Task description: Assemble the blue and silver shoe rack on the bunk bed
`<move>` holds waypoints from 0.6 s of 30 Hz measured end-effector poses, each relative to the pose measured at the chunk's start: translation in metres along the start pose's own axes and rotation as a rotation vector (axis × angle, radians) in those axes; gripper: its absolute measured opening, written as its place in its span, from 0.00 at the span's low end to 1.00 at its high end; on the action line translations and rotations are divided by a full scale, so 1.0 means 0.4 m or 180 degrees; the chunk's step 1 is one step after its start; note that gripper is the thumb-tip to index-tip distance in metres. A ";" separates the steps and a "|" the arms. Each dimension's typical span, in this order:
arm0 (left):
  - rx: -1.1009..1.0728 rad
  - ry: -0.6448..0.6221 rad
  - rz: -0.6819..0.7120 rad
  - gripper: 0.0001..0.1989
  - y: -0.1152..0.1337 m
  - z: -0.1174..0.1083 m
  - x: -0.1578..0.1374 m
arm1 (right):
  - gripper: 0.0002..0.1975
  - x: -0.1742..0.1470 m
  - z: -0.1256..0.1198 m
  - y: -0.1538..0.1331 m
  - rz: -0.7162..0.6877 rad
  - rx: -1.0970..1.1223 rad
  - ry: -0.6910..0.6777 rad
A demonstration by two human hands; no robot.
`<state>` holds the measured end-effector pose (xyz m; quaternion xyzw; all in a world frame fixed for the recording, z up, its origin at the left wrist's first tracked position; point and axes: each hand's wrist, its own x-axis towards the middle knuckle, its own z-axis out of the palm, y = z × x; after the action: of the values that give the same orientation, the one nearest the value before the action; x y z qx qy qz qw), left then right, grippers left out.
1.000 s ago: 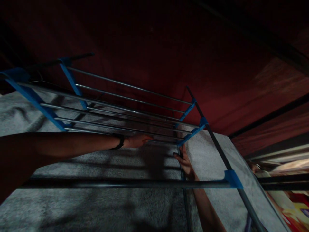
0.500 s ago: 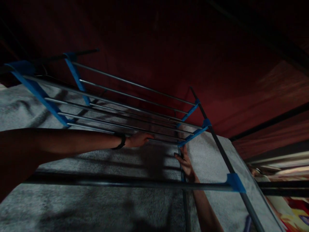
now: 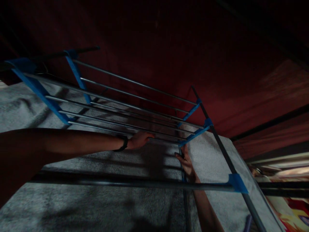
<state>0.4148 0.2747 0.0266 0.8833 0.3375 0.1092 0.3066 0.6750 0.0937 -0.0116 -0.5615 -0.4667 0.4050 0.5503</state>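
Note:
A rack of thin metal bars (image 3: 116, 118) with blue plastic connectors (image 3: 195, 137) stands in front of me. My left hand (image 3: 140, 140), with a black band at the wrist, is closed around the lowest near bar of the shelf, right of its middle. Below the right-hand connector, my right hand (image 3: 187, 163) rests against a dark upright pole (image 3: 185, 206). Its thumb crosses the pole, apart from the other fingers, which point up toward the connector and are partly hidden.
A thicker horizontal tube (image 3: 132, 183) crosses in front of my right forearm and ends in a blue joint (image 3: 238, 183). Grey fabric (image 3: 96, 209) lies beneath the rack. Dark red cloth (image 3: 149, 42) hangs behind it. Colourful packaging (image 3: 294, 212) shows at lower right.
The view has shifted very slightly. Both hands keep the same hold and place on the rack.

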 end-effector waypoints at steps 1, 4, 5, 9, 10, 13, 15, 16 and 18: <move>-0.0026 -0.0034 -0.0001 0.20 0.001 -0.001 0.000 | 0.46 0.000 0.001 -0.001 0.0003 -0.0010 0.0016; -0.0112 -0.0153 0.0050 0.20 0.002 -0.003 0.000 | 0.47 -0.002 0.004 -0.003 0.0095 -0.0012 0.0125; -0.0118 -0.0173 0.0075 0.20 0.002 -0.003 0.000 | 0.47 -0.003 0.004 -0.002 0.0138 0.0011 0.0154; -0.0153 -0.0205 0.0206 0.21 0.000 -0.001 0.000 | 0.47 -0.005 0.004 -0.003 0.0168 0.0129 0.0126; -0.0176 -0.0192 0.0233 0.21 0.000 0.000 0.000 | 0.45 -0.004 0.004 -0.004 0.0142 0.0108 0.0114; -0.0272 -0.0140 0.0261 0.21 -0.003 0.005 0.000 | 0.43 -0.003 0.005 -0.008 0.0048 -0.0085 0.0167; -0.0328 -0.0135 0.0245 0.21 -0.006 0.008 0.002 | 0.43 -0.003 0.005 -0.007 0.0039 -0.0165 0.0202; -0.0346 -0.0137 0.0238 0.21 -0.008 0.010 0.003 | 0.43 -0.003 0.005 -0.004 0.0053 -0.0165 0.0210; -0.0361 -0.0136 0.0256 0.21 -0.012 0.012 0.005 | 0.44 -0.003 0.001 0.003 0.0081 -0.0143 0.0248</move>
<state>0.4156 0.2765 0.0196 0.8794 0.2883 0.1214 0.3587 0.6744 0.0927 -0.0128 -0.5950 -0.4467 0.3793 0.5501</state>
